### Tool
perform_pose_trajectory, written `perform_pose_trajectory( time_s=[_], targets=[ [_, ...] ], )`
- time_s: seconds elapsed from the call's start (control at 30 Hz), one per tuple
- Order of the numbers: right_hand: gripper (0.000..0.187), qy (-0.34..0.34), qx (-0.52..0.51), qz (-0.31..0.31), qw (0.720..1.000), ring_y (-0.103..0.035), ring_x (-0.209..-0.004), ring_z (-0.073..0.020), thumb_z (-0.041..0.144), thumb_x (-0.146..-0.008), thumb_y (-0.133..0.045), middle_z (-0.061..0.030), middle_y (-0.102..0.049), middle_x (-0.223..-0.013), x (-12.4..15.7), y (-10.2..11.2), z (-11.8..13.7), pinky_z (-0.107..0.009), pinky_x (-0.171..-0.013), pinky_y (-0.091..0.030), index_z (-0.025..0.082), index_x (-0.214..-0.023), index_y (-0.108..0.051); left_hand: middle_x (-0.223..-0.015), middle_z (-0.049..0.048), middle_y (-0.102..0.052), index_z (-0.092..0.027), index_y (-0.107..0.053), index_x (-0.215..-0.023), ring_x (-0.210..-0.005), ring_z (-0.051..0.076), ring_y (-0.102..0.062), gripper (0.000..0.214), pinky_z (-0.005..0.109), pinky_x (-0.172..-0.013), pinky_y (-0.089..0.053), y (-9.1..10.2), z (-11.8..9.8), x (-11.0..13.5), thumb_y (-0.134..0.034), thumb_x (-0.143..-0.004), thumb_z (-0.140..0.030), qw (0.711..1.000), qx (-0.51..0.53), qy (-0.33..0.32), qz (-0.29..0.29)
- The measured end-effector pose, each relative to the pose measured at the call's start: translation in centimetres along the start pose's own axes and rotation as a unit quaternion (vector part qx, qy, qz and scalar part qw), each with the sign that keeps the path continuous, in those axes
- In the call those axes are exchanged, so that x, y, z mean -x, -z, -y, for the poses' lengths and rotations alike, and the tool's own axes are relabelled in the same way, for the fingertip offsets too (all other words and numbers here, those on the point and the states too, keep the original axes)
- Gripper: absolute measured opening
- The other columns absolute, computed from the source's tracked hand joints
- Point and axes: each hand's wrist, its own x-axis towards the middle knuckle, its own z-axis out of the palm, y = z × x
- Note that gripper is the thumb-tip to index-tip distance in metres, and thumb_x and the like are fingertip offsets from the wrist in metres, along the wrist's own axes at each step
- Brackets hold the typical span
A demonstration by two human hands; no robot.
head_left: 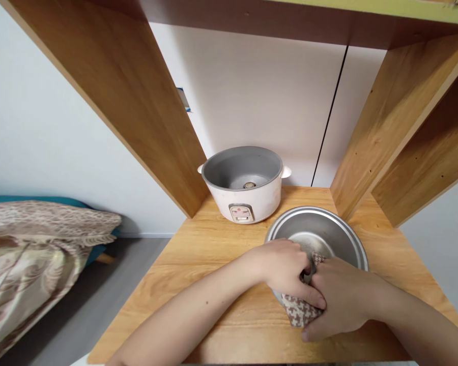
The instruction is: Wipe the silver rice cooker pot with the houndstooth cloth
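Observation:
A metal inner pot (pixel 353 244) of a rice cooker rests on the wooden surface in front of me. My left hand (pixel 288 267) is closed over its near-left rim, fingers curled inward, thumb lying across a cloth. This brown-and-white patterned cloth (pixel 299 311) hangs over the near rim, and a bit of it shows inside the pot. My right hand (pixel 341 297) is closed on the cloth at the near-right rim, touching the left thumb. Both hands hide much of the near rim. Behind the pot stands the white rice cooker body (pixel 265 203), lidless, its grey inside showing.
Wooden upright panels (pixel 130 107) stand at left and right, with a shelf (pixel 252 20) overhead. A white wall (pixel 259 96) backs the wooden tabletop (pixel 198 254). Patterned fabric (pixel 41 254) covers furniture at the left, above a grey floor (pixel 95 300).

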Motion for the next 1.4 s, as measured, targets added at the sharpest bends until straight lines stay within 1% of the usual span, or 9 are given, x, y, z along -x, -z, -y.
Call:
perform_pose_trajectory(
  time_s=[0.13,0.3,0.43,0.57,0.7,0.83,1.0,1.13,1.4],
  targets=[
    [0.05,0.007,0.015,-0.02,1.0,-0.067,-0.086,-0.0289,0.069,-0.07,-0.064,-0.0081,-0.075,-0.089,0.08,0.07,0.12,-0.037,-0.074,-0.046,0.021,-0.077,-0.073,-0.061,0.0073,-0.071,-0.025,-0.079,-0.078,-0.05,0.021,-0.058,0.074,0.033,-0.047,-0.035,0.11,-0.05,0.02,-0.046,-0.069,-0.09,1.0,0.003,0.005,0.007],
    [0.049,0.008,0.018,-0.025,0.999,-0.067,-0.087,-0.0292,0.068,-0.07,-0.064,-0.008,-0.076,-0.089,0.0,0.07,0.15,-0.036,-0.073,-0.045,0.021,-0.078,-0.073,-0.06,0.0066,-0.07,-0.024,-0.078,-0.076,-0.049,0.02,-0.057,0.071,0.032,-0.044,-0.03,0.16,-0.06,0.04,-0.048,-0.07,-0.089,1.0,0.001,-0.001,0.004],
    [0.048,0.011,0.028,-0.019,0.999,-0.067,-0.086,-0.0292,0.069,-0.072,-0.062,-0.0075,-0.075,-0.082,-0.11,-0.02,0.02,-0.036,-0.073,-0.045,0.021,-0.071,-0.071,-0.061,0.0069,-0.071,-0.025,-0.079,-0.077,-0.05,0.021,-0.058,0.073,0.032,-0.045,-0.03,0.02,0.04,0.01,-0.047,-0.069,-0.09,1.0,-0.003,0.0,0.003],
    [0.047,0.009,0.029,-0.015,0.999,-0.066,-0.077,-0.0265,0.067,-0.072,-0.063,-0.0062,-0.072,-0.075,-0.19,-0.11,-0.14,-0.035,-0.07,-0.045,0.021,-0.069,-0.071,-0.061,0.0072,-0.072,-0.025,-0.079,-0.077,-0.05,0.02,-0.058,0.071,0.032,-0.046,-0.033,-0.13,0.12,-0.02,-0.048,-0.07,-0.089,1.0,-0.006,-0.004,-0.003],
    [0.042,0.008,0.022,-0.013,1.0,-0.065,-0.078,-0.0262,0.063,-0.072,-0.064,-0.0058,-0.072,-0.074,-0.15,-0.09,-0.18,-0.035,-0.073,-0.046,0.021,-0.068,-0.07,-0.059,0.0072,-0.07,-0.024,-0.079,-0.076,-0.049,0.021,-0.059,0.071,0.032,-0.045,-0.034,-0.14,0.12,-0.04,-0.05,-0.07,-0.088,1.0,-0.003,-0.003,-0.002],
    [0.047,0.004,0.015,-0.012,1.0,-0.066,-0.08,-0.027,0.068,-0.072,-0.063,-0.0061,-0.073,-0.077,-0.07,-0.18,-0.16,-0.036,-0.074,-0.046,0.021,-0.068,-0.07,-0.06,0.007,-0.071,-0.024,-0.079,-0.076,-0.049,0.021,-0.059,0.069,0.032,-0.045,-0.033,-0.1,0.08,-0.04,-0.05,-0.071,-0.087,1.0,-0.006,-0.009,-0.006],
    [0.05,0.012,0.019,-0.016,1.0,-0.065,-0.075,-0.026,0.07,-0.072,-0.061,-0.0061,-0.071,-0.071,-0.09,-0.28,-0.17,-0.036,-0.072,-0.047,0.021,-0.067,-0.07,-0.06,0.0069,-0.071,-0.024,-0.079,-0.076,-0.05,0.021,-0.059,0.07,0.032,-0.046,-0.034,0.0,0.02,0.0,-0.049,-0.071,-0.087,1.0,-0.005,-0.006,-0.004],
    [0.05,0.008,0.022,-0.013,1.0,-0.066,-0.077,-0.0268,0.07,-0.072,-0.061,-0.0068,-0.072,-0.075,-0.19,-0.22,-0.21,-0.036,-0.072,-0.047,0.021,-0.069,-0.071,-0.061,0.0073,-0.071,-0.025,-0.079,-0.077,-0.051,0.021,-0.06,0.071,0.032,-0.048,-0.037,0.0,0.04,0.0,-0.049,-0.07,-0.088,1.0,-0.002,-0.004,-0.001],
    [0.047,0.003,0.009,-0.012,1.0,-0.066,-0.084,-0.0279,0.067,-0.072,-0.063,-0.0072,-0.074,-0.083,-0.12,-0.11,-0.09,-0.036,-0.073,-0.046,0.021,-0.072,-0.071,-0.06,0.0067,-0.071,-0.024,-0.079,-0.076,-0.049,0.02,-0.058,0.069,0.032,-0.046,-0.034,-0.13,0.09,0.02,-0.05,-0.071,-0.087,1.0,-0.006,-0.011,-0.008]
  ],
)
